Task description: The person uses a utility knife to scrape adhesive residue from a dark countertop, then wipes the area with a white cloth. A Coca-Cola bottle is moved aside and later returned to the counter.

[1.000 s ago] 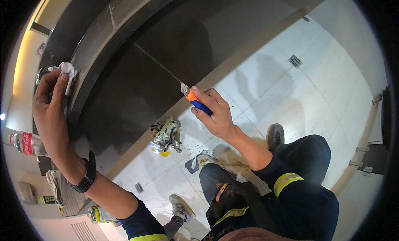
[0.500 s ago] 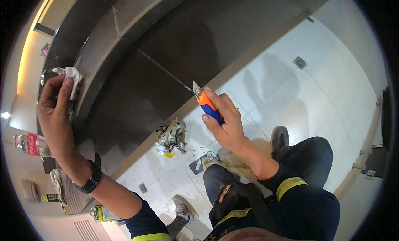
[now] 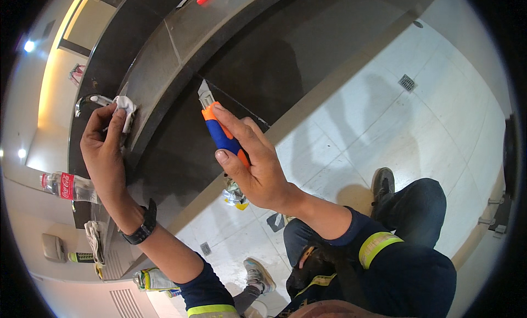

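- right hand point(image 3: 258, 172) wrapped around an orange-and-blue utility knife point(image 3: 222, 136), metal blade out
- left hand point(image 3: 103, 138) pinching a crumpled white cloth point(image 3: 127, 105) by the dark-grey ledge point(image 3: 155, 57)

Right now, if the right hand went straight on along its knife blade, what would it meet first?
Likely the grey counter edge, just beyond the knife blade; depth is unclear.

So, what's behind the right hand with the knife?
Behind the right hand, some crumpled scraps show past its lower-left edge on the pale floor; anything directly behind it is covered.
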`<control>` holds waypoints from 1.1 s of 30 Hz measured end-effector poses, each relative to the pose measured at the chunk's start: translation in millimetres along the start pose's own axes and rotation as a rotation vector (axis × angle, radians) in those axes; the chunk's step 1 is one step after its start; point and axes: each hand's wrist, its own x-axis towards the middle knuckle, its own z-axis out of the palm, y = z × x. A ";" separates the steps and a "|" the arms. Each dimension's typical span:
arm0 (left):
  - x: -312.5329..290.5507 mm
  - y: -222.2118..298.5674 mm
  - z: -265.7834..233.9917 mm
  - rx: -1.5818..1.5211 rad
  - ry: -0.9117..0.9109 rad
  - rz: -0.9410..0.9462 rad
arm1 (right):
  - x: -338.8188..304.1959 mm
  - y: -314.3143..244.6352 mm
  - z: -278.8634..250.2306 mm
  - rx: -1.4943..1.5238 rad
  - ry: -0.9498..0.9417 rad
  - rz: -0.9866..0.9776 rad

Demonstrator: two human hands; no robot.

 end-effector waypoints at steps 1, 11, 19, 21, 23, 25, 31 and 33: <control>-0.7 1.1 -0.7 0.000 0.003 -0.002 | 1.3 -0.6 3.4 0.015 0.006 -0.003; -2.1 3.2 2.5 -0.003 0.022 -0.003 | 2.0 -4.1 14.1 0.083 0.054 0.028; -0.9 5.0 -0.6 0.047 0.028 0.008 | -17.3 6.3 16.9 0.081 0.118 0.044; -2.5 5.4 2.2 0.051 0.037 -0.007 | -23.1 6.9 15.3 0.140 0.116 0.096; -2.5 5.3 2.6 0.048 0.038 -0.010 | -28.2 8.6 12.6 0.168 0.114 0.130; -2.3 4.2 -0.5 0.039 0.031 -0.005 | -35.0 13.3 10.8 0.162 0.111 0.155; -4.2 3.2 0.3 0.045 0.060 -0.013 | -68.2 15.7 -6.6 0.162 0.072 0.409; -3.1 2.9 -0.7 0.073 0.053 0.006 | -69.8 12.9 -21.4 0.060 0.041 0.403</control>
